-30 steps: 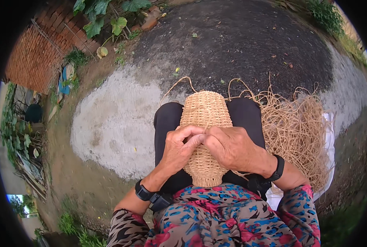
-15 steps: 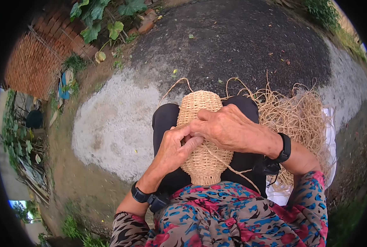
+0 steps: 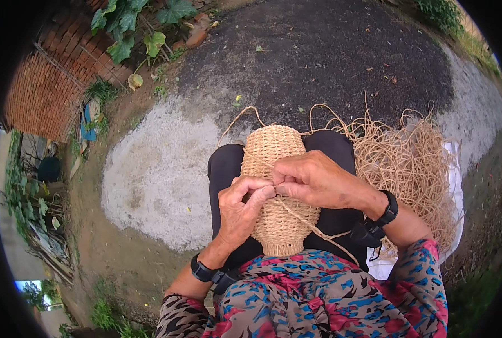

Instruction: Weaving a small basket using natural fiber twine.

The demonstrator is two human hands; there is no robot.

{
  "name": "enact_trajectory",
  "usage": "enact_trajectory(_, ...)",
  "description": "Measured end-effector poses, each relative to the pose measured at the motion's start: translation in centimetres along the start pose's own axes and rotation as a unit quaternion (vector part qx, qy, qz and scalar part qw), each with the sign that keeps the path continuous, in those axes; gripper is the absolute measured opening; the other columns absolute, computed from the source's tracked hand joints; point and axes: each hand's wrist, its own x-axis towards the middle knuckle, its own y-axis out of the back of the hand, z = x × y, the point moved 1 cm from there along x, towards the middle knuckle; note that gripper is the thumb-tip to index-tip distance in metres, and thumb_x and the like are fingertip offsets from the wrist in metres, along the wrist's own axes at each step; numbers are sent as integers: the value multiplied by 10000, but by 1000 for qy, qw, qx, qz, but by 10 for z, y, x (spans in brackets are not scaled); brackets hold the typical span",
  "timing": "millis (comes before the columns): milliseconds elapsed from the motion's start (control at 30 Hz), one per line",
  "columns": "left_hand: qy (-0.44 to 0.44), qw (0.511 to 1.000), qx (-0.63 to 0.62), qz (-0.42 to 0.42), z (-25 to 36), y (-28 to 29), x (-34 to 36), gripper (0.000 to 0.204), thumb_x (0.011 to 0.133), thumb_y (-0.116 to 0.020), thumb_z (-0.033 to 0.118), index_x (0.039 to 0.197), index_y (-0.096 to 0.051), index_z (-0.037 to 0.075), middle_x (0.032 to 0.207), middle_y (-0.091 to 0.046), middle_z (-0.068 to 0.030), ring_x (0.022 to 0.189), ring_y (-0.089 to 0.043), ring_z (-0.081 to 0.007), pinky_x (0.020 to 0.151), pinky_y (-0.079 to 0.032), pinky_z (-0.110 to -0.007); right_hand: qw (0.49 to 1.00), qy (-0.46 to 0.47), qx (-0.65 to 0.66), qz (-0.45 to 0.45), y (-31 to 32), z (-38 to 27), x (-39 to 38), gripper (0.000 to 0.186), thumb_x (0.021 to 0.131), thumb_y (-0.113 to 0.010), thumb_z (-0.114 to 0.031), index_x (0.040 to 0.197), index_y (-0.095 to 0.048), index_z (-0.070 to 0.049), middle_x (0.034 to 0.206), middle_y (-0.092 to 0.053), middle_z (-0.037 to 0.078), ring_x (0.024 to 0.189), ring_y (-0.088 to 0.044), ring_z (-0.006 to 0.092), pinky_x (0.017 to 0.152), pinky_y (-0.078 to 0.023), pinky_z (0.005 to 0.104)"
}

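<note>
A tan woven straw basket (image 3: pixel 273 145), shaped like a vase with a narrow rim toward me, lies on my lap between my knees. My left hand (image 3: pixel 241 207) is closed in a pinch over its middle, thumb and forefinger meeting my right fingertips. My right hand (image 3: pixel 314 179) pinches at the same spot from the other side. A twisted straw cord (image 3: pixel 310 226) comes out from under the fingertips and runs down to the right over the basket. The short bit of cord inside the pinch is mostly hidden by my fingers.
A large tangled heap of straw cord (image 3: pixel 406 174) lies to my right on a white sheet (image 3: pixel 455 197). One loose strand loops beyond the basket. Farther off are dark and grey paved ground, a brick wall (image 3: pixel 48 96) and leafy plants (image 3: pixel 124 25) at the left.
My right hand has drawn back slightly toward me and its fingertips now meet the left ones in a pinch. The basket has barely shifted.
</note>
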Motion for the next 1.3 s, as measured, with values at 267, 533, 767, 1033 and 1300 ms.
enact_trajectory(267,48,997,-66,10,4,-3,0,63,894,-695,72,910,-668,18,771,-705,-53,676,-633,-81,624,-489,-229,995,-58,36,68,-17,-2,-17,53,844,-636,-82,857,-626,-32,691,-588,86,605,-575,222,554,-441,352)
enact_trajectory(533,59,993,-87,53,8,-5,-1,80,875,-693,15,948,-661,9,769,-670,-51,671,-631,-100,605,-489,-223,989,-49,11,138,-33,0,-18,70,828,-674,-94,877,-670,-44,670,-601,66,587,-587,200,553,-458,343)
enact_trajectory(767,-195,956,217,22,21,4,-4,326,729,-751,-22,1046,-700,36,953,-636,-115,836,-624,-254,705,-516,-324,986,-77,28,143,-32,-3,-19,86,835,-674,-112,849,-654,-30,637,-595,79,565,-592,203,540,-459,345)
enact_trajectory(1033,-226,935,267,56,19,0,-9,325,697,-768,-6,1007,-679,34,903,-609,-83,795,-573,-266,675,-474,-361,985,-57,2,163,-37,-3,-20,101,839,-675,-119,834,-642,-24,678,-616,92,575,-604,226,536,-460,352)
enact_trajectory(1300,-145,957,252,4,21,3,-4,160,782,-716,31,933,-664,26,849,-567,-81,762,-545,-266,659,-443,-369,972,51,-92,210,-43,0,-22,67,828,-668,-17,875,-620,-18,721,-595,101,582,-601,255,523,-461,349)
